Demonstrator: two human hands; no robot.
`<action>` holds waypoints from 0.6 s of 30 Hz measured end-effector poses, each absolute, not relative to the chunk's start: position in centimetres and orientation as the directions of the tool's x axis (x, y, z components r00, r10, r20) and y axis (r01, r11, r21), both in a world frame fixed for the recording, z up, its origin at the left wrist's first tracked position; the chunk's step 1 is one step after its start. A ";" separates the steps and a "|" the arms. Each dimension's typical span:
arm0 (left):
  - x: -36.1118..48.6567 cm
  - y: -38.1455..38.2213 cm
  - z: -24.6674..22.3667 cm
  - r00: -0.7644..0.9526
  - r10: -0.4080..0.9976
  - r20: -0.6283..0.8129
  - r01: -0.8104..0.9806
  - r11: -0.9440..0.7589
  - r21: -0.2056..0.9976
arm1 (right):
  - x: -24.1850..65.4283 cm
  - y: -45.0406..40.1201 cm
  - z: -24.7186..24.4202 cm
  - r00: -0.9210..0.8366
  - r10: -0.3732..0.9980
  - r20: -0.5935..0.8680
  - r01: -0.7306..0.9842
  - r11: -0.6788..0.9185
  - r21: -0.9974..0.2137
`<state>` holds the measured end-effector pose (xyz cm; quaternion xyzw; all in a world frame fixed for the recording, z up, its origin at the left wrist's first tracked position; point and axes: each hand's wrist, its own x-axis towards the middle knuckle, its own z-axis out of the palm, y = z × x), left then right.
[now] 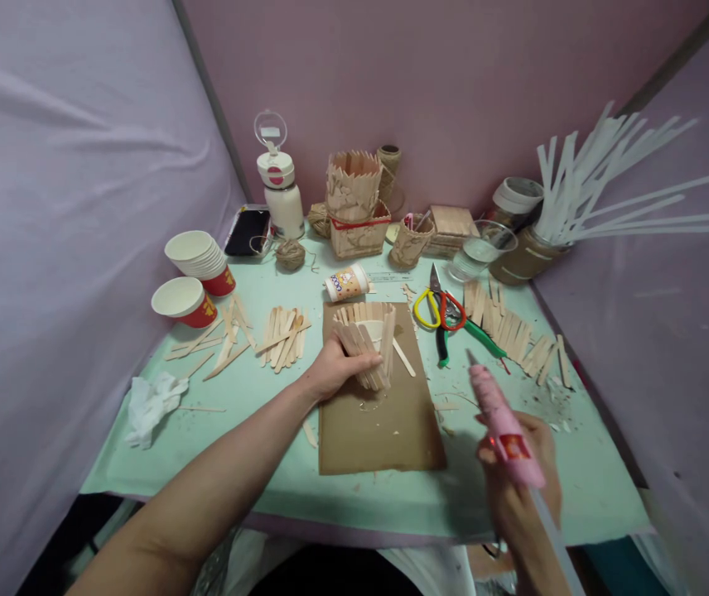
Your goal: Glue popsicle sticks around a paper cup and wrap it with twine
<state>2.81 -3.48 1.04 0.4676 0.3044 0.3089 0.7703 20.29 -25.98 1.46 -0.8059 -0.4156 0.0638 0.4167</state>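
Note:
My left hand is wrapped round a paper cup whose outside is covered with upright popsicle sticks. It tilts over a brown board, its pale inside partly showing. In my right hand is a pink hot glue gun, its nozzle pointing up and left, with a clear glue stick out of its back end. The gun is apart from the cup. One loose popsicle stick lies on the board just right of the cup.
Popsicle stick piles and stacked red-and-white paper cups stand left, near a crumpled tissue. Right lie scissors, green-handled cutters and stick pieces. Behind are a bottle, stick-covered containers and white glue sticks.

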 end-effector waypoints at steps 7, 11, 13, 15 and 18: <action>3.1 -2.7 2.0 0.509 0.834 -0.215 -0.391 0.446 0.805 | 28.5 -28.8 0.1 0.805 0.585 0.101 0.590 -0.770 -0.243; 3.1 -2.7 2.1 0.516 0.834 -0.196 -0.389 0.432 0.814 | 29.8 -30.1 -1.2 0.781 0.620 0.080 0.624 -0.766 -0.155; 3.1 -2.7 2.0 0.522 0.830 -0.197 -0.383 0.434 0.816 | 29.8 -30.4 -0.5 0.763 0.639 0.101 0.646 -0.756 -0.101; 3.2 -2.7 2.0 0.526 0.825 -0.208 -0.376 0.444 0.814 | 29.1 -29.7 1.0 0.723 0.669 0.169 0.687 -0.721 -0.085; 3.3 -2.8 2.0 0.517 0.827 -0.221 -0.374 0.450 0.811 | 26.2 -26.5 3.3 0.593 0.760 0.264 0.802 -0.528 -0.281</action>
